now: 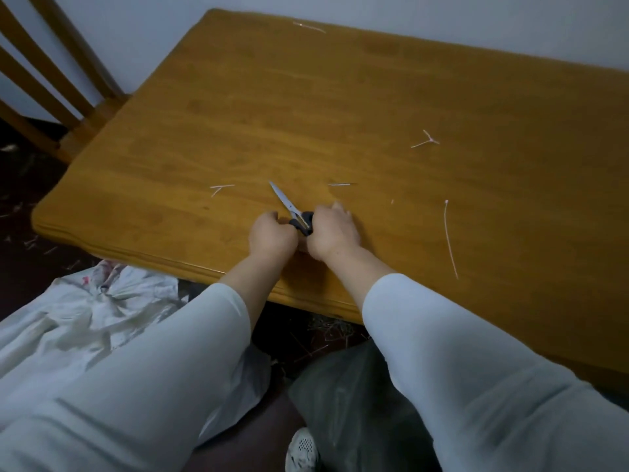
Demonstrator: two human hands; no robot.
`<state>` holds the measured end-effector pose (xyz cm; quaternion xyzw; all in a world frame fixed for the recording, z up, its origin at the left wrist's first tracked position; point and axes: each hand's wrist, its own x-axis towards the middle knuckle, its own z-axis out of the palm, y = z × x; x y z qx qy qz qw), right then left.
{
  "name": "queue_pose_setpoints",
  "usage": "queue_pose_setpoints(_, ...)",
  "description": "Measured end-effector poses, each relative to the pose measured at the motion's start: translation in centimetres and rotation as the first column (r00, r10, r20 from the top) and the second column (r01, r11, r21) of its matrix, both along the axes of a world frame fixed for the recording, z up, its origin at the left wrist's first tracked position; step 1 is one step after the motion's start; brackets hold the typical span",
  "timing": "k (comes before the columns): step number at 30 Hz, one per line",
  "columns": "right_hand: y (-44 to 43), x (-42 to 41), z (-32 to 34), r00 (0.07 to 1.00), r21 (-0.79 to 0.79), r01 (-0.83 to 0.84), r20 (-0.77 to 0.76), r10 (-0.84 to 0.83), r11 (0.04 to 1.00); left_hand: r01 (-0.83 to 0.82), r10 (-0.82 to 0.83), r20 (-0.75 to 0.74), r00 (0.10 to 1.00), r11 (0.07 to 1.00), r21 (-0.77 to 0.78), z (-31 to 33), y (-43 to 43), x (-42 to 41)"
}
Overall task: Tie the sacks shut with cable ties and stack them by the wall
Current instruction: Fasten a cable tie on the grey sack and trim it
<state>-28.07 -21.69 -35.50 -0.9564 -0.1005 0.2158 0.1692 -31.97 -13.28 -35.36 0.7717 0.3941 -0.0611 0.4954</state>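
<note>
Scissors (285, 200) with black handles lie on the wooden table (340, 107), blades pointing away to the left. My right hand (335, 233) grips the handles. My left hand (272, 235) is curled into a fist against the handles' left side; whether it holds them is hidden. One long white cable tie (450, 240) lies to the right of my hands. A white sack (102, 315) with a gathered neck sits on the floor at lower left, below the table's edge. A dark sack (350, 403) stands between my arms.
Short white cable tie offcuts lie scattered on the table, such as one (425, 140) at the right and one (221, 187) at the left. A wooden chair (51, 80) stands at the table's left end. The wall (442, 15) runs behind the table. Straw litters the dark floor (23, 206).
</note>
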Motion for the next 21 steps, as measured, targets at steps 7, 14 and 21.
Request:
queue_pose_setpoints(7,-5.1,-2.2,0.6,0.951,0.337,0.225,-0.280,-0.130,0.914,0.016,-0.014,0.027,1.000,0.997,-0.080,0.8,-3.1,-1.7)
queue_pose_setpoints(14,-16.5,-10.2,2.4,0.815,0.624,0.578,-0.464,-0.347,0.525,0.184,-0.175,0.094,0.980,0.977,-0.105,3.0,-13.3,-5.4)
queue_pose_setpoints(21,-31.2,-18.6,1.4,0.570,0.517,0.821,-0.716,-0.403,0.243,0.416,-0.404,0.102,0.909,0.865,-0.279,2.4,-27.9,-11.2)
